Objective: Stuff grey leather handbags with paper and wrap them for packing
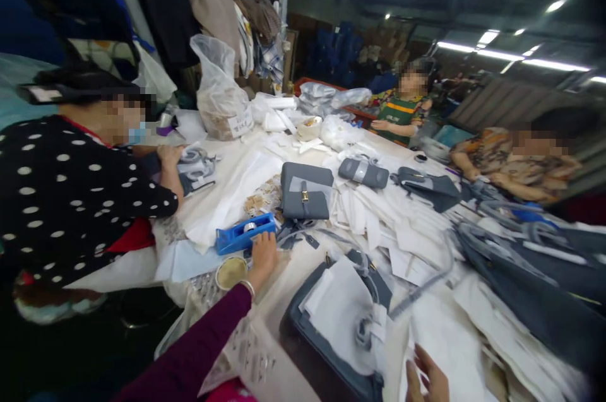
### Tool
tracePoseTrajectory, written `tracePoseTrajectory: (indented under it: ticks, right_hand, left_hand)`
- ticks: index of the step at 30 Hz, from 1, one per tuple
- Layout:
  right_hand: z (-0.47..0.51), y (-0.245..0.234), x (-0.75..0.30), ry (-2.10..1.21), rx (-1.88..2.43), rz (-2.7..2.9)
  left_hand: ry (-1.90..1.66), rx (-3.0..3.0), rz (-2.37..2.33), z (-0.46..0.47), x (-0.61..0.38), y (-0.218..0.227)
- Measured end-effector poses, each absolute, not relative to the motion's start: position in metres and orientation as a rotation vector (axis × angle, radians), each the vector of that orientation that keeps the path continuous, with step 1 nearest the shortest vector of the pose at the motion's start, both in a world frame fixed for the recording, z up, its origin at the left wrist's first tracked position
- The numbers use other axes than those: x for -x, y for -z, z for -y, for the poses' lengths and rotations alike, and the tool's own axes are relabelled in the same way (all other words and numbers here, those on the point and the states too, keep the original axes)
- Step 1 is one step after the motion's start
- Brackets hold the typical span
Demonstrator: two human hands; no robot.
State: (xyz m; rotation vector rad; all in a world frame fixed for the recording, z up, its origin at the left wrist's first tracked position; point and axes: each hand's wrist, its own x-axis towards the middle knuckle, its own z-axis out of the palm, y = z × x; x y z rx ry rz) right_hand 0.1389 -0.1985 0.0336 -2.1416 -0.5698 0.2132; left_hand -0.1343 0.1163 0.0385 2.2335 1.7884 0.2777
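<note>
Left hand (263, 253) lies extended on the bench (303, 257), fingers loose and grasping nothing, touching the near end of the blue tape dispenser (245, 233), which sits within easy reach. Right hand (428, 380) lies released, palm open, beside white wrapping (343, 310) covering a grey handbag (331, 351). Another grey bag (305, 190) lies further back.
</note>
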Motion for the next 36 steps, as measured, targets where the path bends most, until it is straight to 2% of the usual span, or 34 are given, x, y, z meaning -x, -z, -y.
tracePoseTrajectory:
  ticks: [3,6,9,12,17,22,25,30,36]
  right_hand:
    - [0.164,-0.071,-0.089,-0.108,2.057,0.748]
    - [0.109,-0.096,-0.037,-0.442,1.917,0.755]
    - [0.048,-0.100,0.003,-0.807,1.682,0.639]
    - [-0.008,-0.099,0.023,-1.026,1.426,0.399]
    - [-0.068,-0.134,0.018,-1.141,1.036,0.178]
    - [-0.080,-0.188,0.009,-1.125,0.820,0.157]
    - [-0.073,-0.210,0.013,-1.143,0.738,0.203]
    - [-0.053,-0.226,0.011,-1.152,0.728,0.261]
    - [-0.028,-0.228,-0.015,-1.091,0.655,0.375]
  left_hand:
    - [-0.104,-2.389,-1.652,-0.141,0.153,-0.024]
    - [-0.137,-2.498,-1.505,-0.148,0.149,-0.030]
    - [-0.233,-2.532,-1.376,-0.147,0.136,-0.058]
    - [-0.426,-2.505,-1.219,-0.138,0.126,-0.095]
    - [-0.820,-2.460,-0.861,-0.113,0.134,-0.145]
    - [-0.915,-2.292,-0.705,-0.094,0.158,-0.171]
    - [-0.804,-1.920,-0.765,-0.093,0.168,-0.183]
    - [-0.344,-1.320,-0.627,-0.101,0.174,-0.199]
    - [0.042,-1.298,-0.490,-0.096,0.161,-0.195]
